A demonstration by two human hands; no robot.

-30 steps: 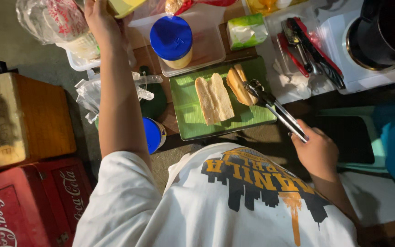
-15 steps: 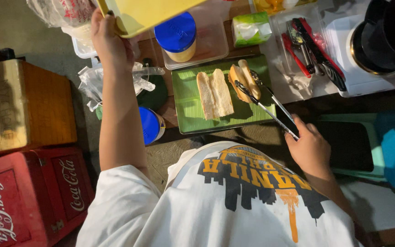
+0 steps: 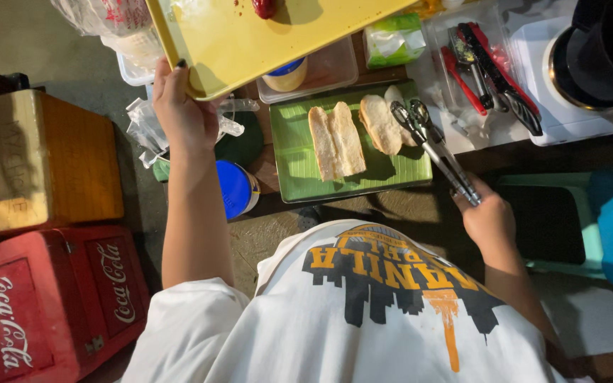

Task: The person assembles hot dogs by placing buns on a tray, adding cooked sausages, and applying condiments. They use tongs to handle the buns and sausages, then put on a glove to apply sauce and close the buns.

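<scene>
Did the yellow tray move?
Yes. The left hand has brought the yellow tray down toward the person, over the blue-lidded jar.

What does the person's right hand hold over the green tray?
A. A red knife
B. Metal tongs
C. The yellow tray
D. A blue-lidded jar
B: the right hand grips metal tongs, whose tips rest by the split bread rolls on the green tray.
</scene>
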